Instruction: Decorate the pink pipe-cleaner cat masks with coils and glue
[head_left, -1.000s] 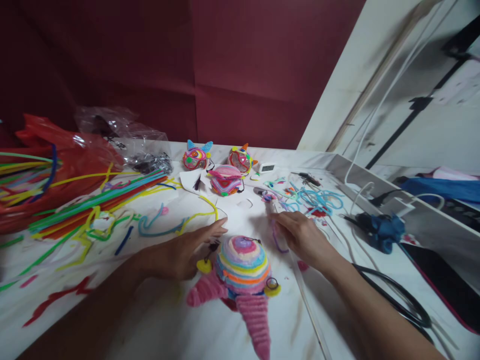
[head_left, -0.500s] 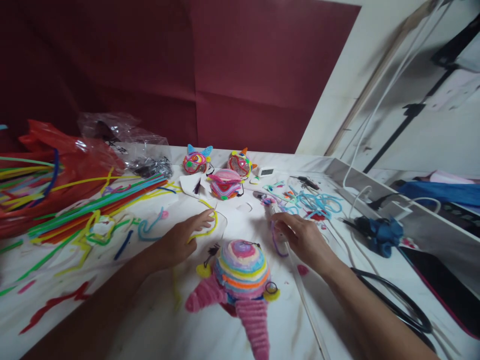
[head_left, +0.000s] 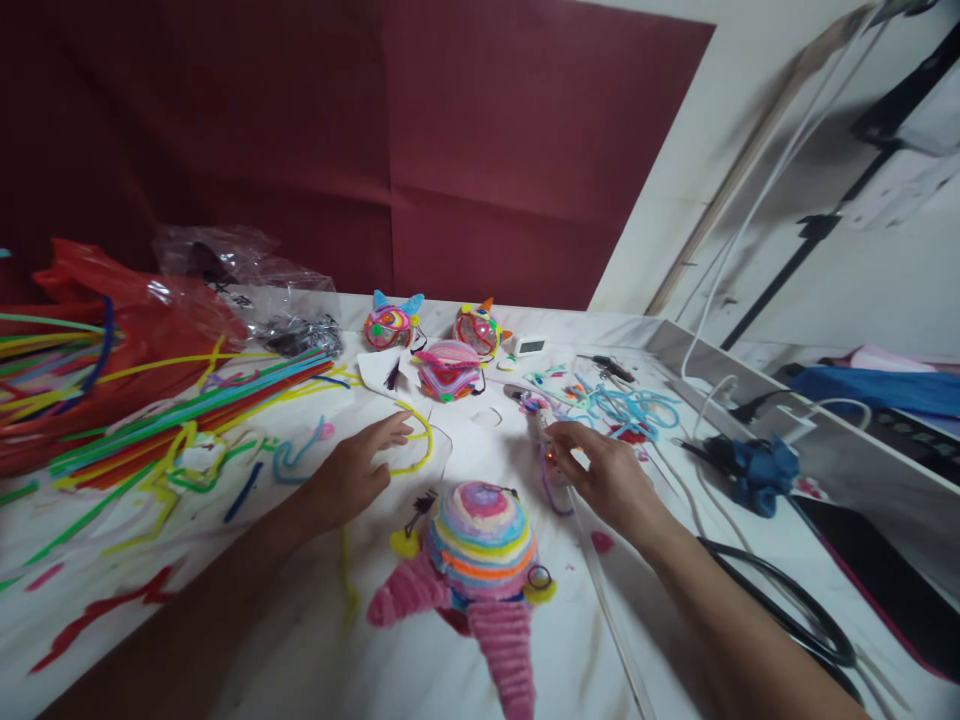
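A round striped craft piece (head_left: pixel 481 535) with two pink fuzzy cones lies on the white table at front centre. To its upper left, my left hand (head_left: pixel 358 475) has its fingers apart beside a curved yellow pipe cleaner (head_left: pixel 429 440), holding nothing. My right hand (head_left: pixel 600 468), right of the piece, has its thumb and forefinger at a pale glue gun (head_left: pixel 541 435) with a small orange light; the hand's underside is hidden. A purple pipe cleaner (head_left: pixel 553 492) curves below the tool. Three finished-looking colourful round pieces, one of them pink-striped (head_left: pixel 448 370), stand farther back.
Bundled pipe cleaners (head_left: pixel 187 420) and a red plastic bag (head_left: pixel 135 310) lie left. Tangled blue strands (head_left: pixel 637 408) are at right, with a black cable (head_left: pixel 795 590), a dark phone-like slab (head_left: pixel 885 580) and a blue bundle (head_left: pixel 761 470). A small white display (head_left: pixel 529 346) stands behind.
My left hand has drawn back slightly from the yellow pipe cleaner. My right thumb and forefinger now form a clearer loop, and an orange light shows on the glue gun.
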